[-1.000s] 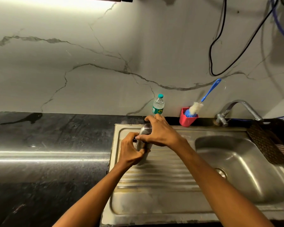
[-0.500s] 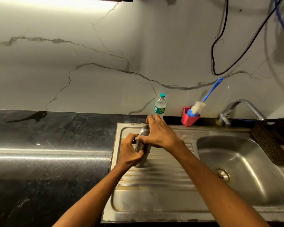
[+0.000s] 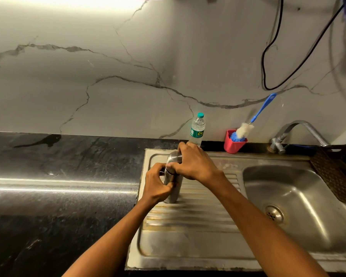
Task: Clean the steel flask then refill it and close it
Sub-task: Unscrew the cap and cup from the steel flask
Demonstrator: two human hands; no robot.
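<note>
Little has moved since half a second ago: both hands stay on the steel flask (image 3: 173,188), same spot on the drainboard (image 3: 188,218), only the view has shifted slightly. Nearest us, two forearms reach in from the bottom edge. We see the left hand (image 3: 157,185) wrapped round the flask's body, fingers curled on it. The right hand (image 3: 195,163) grips the cap (image 3: 173,156) from above, thumb and fingers closed round it. The flask stands upright on the ribbed drainboard, left of the sink basin (image 3: 300,200), with the cap on. Black counter (image 3: 58,186) to the left. Farther back, a plastic water bottle (image 3: 197,129) stands by the wall, just behind the right hand. Right of it, a red cup (image 3: 234,143) holds a blue-handled bottle brush (image 3: 248,127). Tap (image 3: 300,130) beyond the basin; black cable (image 3: 268,56) hangs on the marble wall.
</note>
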